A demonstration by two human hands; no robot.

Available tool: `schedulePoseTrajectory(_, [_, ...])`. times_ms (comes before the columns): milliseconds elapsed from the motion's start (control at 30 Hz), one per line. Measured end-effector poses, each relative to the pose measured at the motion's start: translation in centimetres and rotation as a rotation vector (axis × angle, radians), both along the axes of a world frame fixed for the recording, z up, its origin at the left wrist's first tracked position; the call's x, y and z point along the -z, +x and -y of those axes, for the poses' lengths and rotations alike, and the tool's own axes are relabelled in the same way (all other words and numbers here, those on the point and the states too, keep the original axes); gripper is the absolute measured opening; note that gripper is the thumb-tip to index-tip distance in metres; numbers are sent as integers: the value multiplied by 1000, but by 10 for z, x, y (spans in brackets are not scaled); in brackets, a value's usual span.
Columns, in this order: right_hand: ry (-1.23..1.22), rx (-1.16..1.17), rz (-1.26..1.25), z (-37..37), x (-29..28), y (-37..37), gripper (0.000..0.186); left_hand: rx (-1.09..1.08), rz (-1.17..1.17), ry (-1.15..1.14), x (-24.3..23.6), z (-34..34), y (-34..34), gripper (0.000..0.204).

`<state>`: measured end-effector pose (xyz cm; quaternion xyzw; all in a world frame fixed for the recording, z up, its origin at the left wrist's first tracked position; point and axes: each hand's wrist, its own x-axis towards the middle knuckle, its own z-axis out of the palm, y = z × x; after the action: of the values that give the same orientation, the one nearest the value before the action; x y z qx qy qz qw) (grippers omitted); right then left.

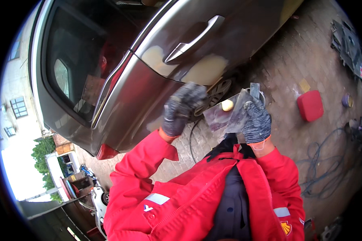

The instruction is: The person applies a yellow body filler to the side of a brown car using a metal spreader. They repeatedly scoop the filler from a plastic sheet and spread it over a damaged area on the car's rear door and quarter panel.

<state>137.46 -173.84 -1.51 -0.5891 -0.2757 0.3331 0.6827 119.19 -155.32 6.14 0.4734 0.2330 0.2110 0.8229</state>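
My left hand (pixel 183 108), in a dark grey knit glove, is raised beside the brown car's rear side, below patches of pale filler (pixel 205 69). Motion blurs its fingers, which look curled; a thin tan edge (pixel 215 85) shows by the fingertips, and I cannot make out what is held. In a matching glove, my right hand (pixel 256 122) grips a thin, smeared translucent sheet (pixel 220 115). A round dab of pale yellow filler (pixel 227 105) sits on it. Just beyond the right fingers, a flat grey blade (pixel 254 90) stands up near the rim of a round tin (pixel 262 97).
The car door's silver handle (pixel 193 40) lies between filler patches. On the brick paving are a red stool-like block (pixel 310 105), a purple-and-yellow roll (pixel 347 101), a coiled hose (pixel 323 160) and dark panels (pixel 350 48). A white car (pixel 98 205) stands at the lower left.
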Motion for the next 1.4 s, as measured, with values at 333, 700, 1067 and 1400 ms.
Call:
schedulePoseTrajectory(333, [218,-90,-846,46,96,-8,38,357,-1100,2258,-47,-133,18,85])
schedulePoseTrajectory(700, [-148,44,220,36,108,-62,34,555,-1104,2431,-65,-152,35,89])
schedulePoseTrajectory(1067, [-119,87,-4,35,115,-87,34,672,-1065,2306,-46,-136,-25,86])
schedulePoseTrajectory(1400, [399,-13,-866,32,79,-91,31,641,-958,2474,-68,-161,30,86])
